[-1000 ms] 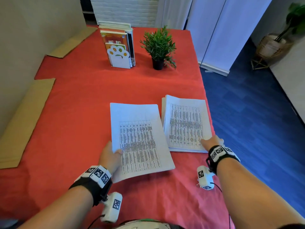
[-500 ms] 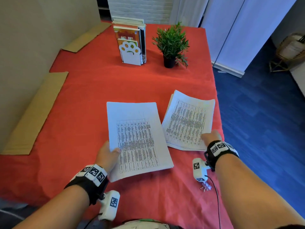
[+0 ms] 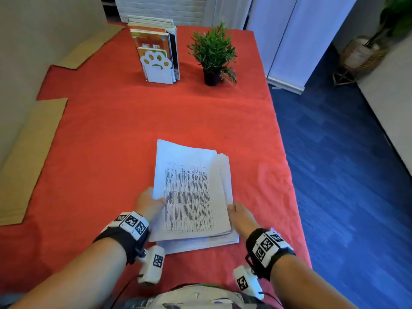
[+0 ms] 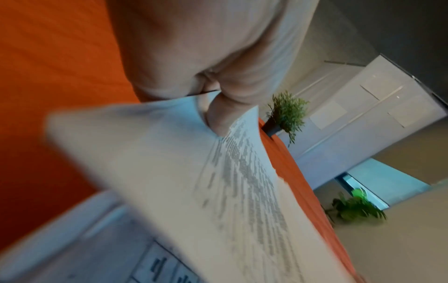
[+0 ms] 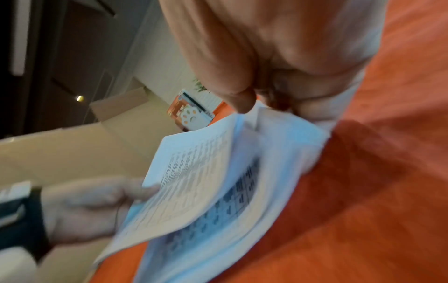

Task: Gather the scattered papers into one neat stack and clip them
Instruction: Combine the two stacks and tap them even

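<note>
Two bundles of printed papers now overlap near the front of the red table [image 3: 111, 141]. The upper bundle [image 3: 189, 192] has a table printed on its top sheet and is tilted up. My left hand [image 3: 153, 200] pinches its left edge, thumb [image 4: 218, 116] on top of the sheet [image 4: 181, 172]. The lower bundle [image 3: 200, 244] lies flat beneath and sticks out at the front and right. My right hand [image 3: 235, 211] grips its right edge, with the thumb [image 5: 242, 101] above the sheets [image 5: 290, 137] and the fingers below. In the right wrist view the upper bundle [image 5: 194, 172] arches over the lower one.
A white paw-shaped bookend holding books [image 3: 157, 65] and a small potted plant [image 3: 213, 56] stand at the back. Cardboard pieces [image 3: 26, 163] lie along the left side. The table's right edge [image 3: 287, 175] drops to a blue floor close to the papers.
The bundles lay side by side before. My left hand has carried its bundle right, over the other one, and my right hand has drawn its bundle left and nearer to me.
</note>
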The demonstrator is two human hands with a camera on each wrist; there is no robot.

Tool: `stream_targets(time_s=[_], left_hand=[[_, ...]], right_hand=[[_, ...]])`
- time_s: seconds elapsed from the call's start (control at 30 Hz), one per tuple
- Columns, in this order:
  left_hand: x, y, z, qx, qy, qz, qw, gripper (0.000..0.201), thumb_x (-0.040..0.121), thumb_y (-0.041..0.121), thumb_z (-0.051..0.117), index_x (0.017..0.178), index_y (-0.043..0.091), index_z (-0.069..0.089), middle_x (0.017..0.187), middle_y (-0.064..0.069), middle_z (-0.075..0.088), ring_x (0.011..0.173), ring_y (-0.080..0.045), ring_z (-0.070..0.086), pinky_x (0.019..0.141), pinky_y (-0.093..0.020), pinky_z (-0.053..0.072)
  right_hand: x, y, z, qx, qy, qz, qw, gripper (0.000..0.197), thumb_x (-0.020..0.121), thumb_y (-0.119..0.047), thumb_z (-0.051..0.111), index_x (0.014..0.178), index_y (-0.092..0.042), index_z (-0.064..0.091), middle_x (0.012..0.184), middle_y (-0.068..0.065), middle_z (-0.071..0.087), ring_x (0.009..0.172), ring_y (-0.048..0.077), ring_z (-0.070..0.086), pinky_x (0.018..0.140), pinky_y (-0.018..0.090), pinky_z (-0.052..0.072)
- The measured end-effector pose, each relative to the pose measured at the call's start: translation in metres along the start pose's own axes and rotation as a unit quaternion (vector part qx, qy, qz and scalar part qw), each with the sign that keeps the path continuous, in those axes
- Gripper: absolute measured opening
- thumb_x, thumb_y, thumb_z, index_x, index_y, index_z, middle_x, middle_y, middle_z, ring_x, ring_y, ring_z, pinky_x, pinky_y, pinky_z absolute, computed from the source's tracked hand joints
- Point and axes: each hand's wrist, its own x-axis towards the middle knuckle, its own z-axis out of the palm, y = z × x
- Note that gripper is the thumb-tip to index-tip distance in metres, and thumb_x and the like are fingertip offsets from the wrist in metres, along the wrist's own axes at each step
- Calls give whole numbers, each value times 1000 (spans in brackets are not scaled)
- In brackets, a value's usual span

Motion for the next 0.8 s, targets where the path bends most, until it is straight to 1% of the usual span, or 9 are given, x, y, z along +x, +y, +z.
stream_targets(time_s=[0.1, 0.17, 0.23, 0.33, 0.43, 0.53, 0.67, 0.73, 0.8], left_hand=[[-5, 1, 8, 27, -7, -2, 1000, 29, 86, 3, 56, 115, 0, 56, 114, -19, 63, 103, -32, 61, 83, -33, 48], [-10, 1, 14, 35, -17, -1, 999, 31, 86, 5, 57, 117, 1, 55, 117, -18, 63, 104, -31, 61, 87, -34, 49], [-14, 0, 19, 69, -16, -1, 997, 39, 83, 12, 60, 121, 5, 53, 123, -17, 59, 108, -32, 58, 93, -38, 49], [-22, 4, 19, 130, 24, -29, 991, 76, 83, 26, 63, 146, 16, 23, 154, -11, 20, 138, -37, 24, 113, -46, 27], [-16, 7, 15, 74, -6, -58, 996, 86, 90, 24, 56, 151, 13, -3, 160, -8, -7, 146, -36, 2, 118, -46, 12], [-8, 7, 17, 24, -71, -67, 995, 81, 91, 20, 51, 149, 3, -3, 159, -16, 1, 146, -35, 11, 119, -47, 16], [-15, 6, 27, 4, -72, -90, 993, 77, 93, 17, 47, 151, 13, -3, 159, -11, 4, 145, -34, 15, 118, -46, 21], [-18, 7, 26, 13, -64, -99, 993, 74, 94, 18, 44, 151, 15, -2, 159, -11, 4, 144, -35, 18, 114, -47, 25], [-17, 6, 22, 15, -57, -110, 992, 68, 95, 15, 44, 151, 13, 6, 156, -15, 9, 140, -35, 27, 109, -43, 33]], right_hand=[[7, 3, 4, 0, 50, 4, 999, 28, 97, -14, 32, 71, -23, 37, 96, 8, 44, 84, 19, 40, 69, 26, 33], [12, 2, 1, 36, 69, 4, 997, 31, 98, -13, 35, 72, -30, 35, 101, 6, 40, 90, 18, 36, 79, 24, 31], [14, -2, -4, 38, 76, 14, 996, 26, 98, -13, 36, 75, -25, 39, 97, 7, 42, 90, 18, 37, 80, 24, 29], [21, -4, -6, 10, 107, 39, 993, 28, 95, -14, 33, 67, -18, 36, 84, 12, 45, 84, 22, 40, 74, 30, 30], [22, -10, -2, 6, 112, 52, 992, 23, 95, -14, 32, 74, -13, 40, 87, 13, 44, 83, 24, 41, 74, 30, 29], [19, -21, 10, -3, 76, 36, 997, 24, 96, -12, 31, 87, -3, 51, 73, 4, 41, 88, 22, 40, 74, 29, 30], [15, -27, 21, 16, 30, 72, 997, 36, 95, -18, 34, 120, 0, 51, 114, 19, 54, 93, 30, 52, 78, 30, 39], [12, -24, 20, 42, 51, 81, 994, 34, 92, -14, 38, 121, -3, 51, 116, 17, 57, 96, 31, 57, 79, 31, 43], [7, -23, 17, 73, 41, 72, 994, 28, 89, -8, 42, 117, -5, 49, 105, 12, 60, 90, 28, 57, 72, 30, 44]])
